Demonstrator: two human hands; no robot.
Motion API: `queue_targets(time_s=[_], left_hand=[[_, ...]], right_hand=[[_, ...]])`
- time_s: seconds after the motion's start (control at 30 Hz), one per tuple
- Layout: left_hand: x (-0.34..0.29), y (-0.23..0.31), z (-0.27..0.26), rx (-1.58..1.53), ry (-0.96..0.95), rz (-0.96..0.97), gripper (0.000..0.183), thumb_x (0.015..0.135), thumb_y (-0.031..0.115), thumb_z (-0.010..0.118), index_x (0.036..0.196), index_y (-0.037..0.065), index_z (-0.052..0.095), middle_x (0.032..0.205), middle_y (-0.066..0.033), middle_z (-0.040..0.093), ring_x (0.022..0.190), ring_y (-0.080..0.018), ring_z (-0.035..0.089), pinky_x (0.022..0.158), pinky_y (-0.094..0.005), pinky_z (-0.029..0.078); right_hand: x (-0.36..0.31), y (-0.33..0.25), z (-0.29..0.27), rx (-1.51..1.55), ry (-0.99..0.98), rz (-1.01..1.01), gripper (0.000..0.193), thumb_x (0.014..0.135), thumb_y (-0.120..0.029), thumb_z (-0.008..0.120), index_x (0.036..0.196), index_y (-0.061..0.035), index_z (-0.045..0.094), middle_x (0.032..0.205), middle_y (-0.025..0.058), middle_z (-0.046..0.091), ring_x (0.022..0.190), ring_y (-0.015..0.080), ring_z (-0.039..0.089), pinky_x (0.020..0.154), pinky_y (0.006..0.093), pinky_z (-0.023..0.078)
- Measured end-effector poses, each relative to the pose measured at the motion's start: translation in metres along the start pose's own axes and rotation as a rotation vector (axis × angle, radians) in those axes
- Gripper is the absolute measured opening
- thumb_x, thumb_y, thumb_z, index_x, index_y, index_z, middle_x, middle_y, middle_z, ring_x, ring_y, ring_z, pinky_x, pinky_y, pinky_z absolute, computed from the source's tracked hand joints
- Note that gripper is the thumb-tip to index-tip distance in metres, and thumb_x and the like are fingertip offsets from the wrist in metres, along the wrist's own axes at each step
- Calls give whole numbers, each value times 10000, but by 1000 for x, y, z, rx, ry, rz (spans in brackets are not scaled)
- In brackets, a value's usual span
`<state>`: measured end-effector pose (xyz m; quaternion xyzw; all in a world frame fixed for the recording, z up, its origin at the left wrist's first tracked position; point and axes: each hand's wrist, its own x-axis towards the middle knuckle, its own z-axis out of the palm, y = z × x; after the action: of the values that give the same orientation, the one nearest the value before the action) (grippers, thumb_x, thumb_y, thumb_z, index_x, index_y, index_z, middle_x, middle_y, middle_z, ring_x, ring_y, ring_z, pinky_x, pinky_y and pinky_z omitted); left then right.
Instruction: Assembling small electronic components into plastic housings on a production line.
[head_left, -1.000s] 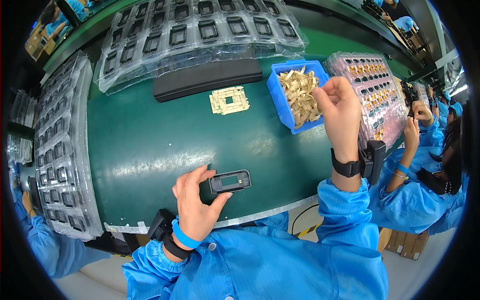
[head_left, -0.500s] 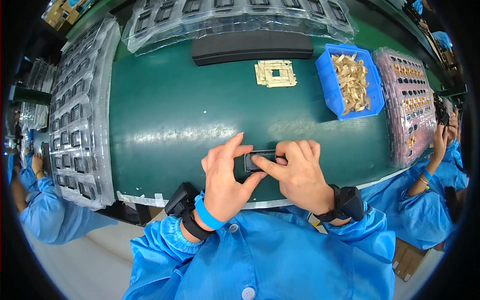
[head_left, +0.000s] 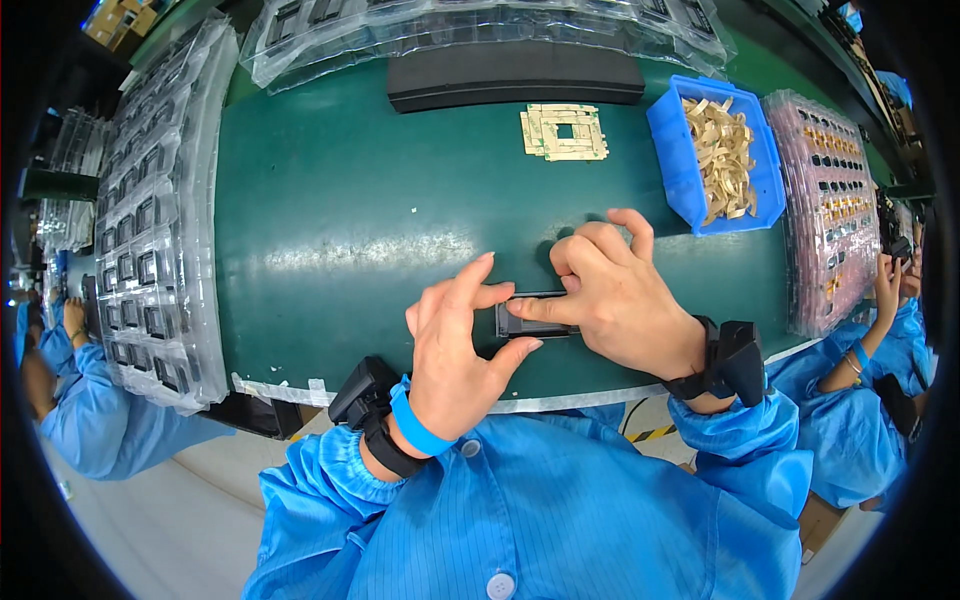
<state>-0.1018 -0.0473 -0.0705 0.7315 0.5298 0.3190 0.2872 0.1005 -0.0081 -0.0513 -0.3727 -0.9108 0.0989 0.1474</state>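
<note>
With left fingers point(head_left: 463, 288), gripping black frame point(head_left: 521, 327) on surface point(head_left: 330, 180), seemingly for steadiness; with right fingers point(head_left: 552, 309), pressing; cannot tell if pinching.

Gotta be a factory assembly floor. A green workbench point(head_left: 330, 190) is running along in front, stacked clear trays point(head_left: 207, 200) are holding rows of matching black frames point(head_left: 154, 322), and a blue bin point(head_left: 670, 165) is carrying loose tan strips point(head_left: 722, 155). Co-workers on the right point(head_left: 850, 420) and left point(head_left: 110, 400) are wearing blue smocks, though the dim edges are probably hiding more.
</note>
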Motion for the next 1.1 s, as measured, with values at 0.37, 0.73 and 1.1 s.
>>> queue_targets(time_s=[0.37, 0.73, 1.1], left_hand=[[0, 2, 0, 7, -1, -28, 927, 641, 92, 881, 1414, 62, 369, 1098, -76, 696, 1132, -283, 556, 1024, -411, 358], [-1, 3, 0, 21, 6, -31, 927, 640, 101, 883, 1415, 68, 376, 1093, -85, 697, 1150, -285, 539, 1024, -409, 368], [-1, 2, 1, 29, 11, -8, 909, 638, 98, 879, 1403, 56, 388, 1083, -87, 694, 1125, -285, 542, 1007, -411, 380]], right_hand=[[-32, -6, 0, -86, 146, 174, 331, 748, -72, 652, 970, -290, 765, 931, -2, 510, 932, 191, 508, 933, 472, 290], [-34, -29, 14, 49, 317, 311, 269, 691, -30, 701, 909, -179, 750, 890, 9, 497, 863, 204, 506, 856, 423, 300], [-32, -36, 26, 43, 313, 325, 366, 715, 19, 647, 992, -194, 756, 889, 18, 478, 871, 201, 486, 852, 423, 288]])
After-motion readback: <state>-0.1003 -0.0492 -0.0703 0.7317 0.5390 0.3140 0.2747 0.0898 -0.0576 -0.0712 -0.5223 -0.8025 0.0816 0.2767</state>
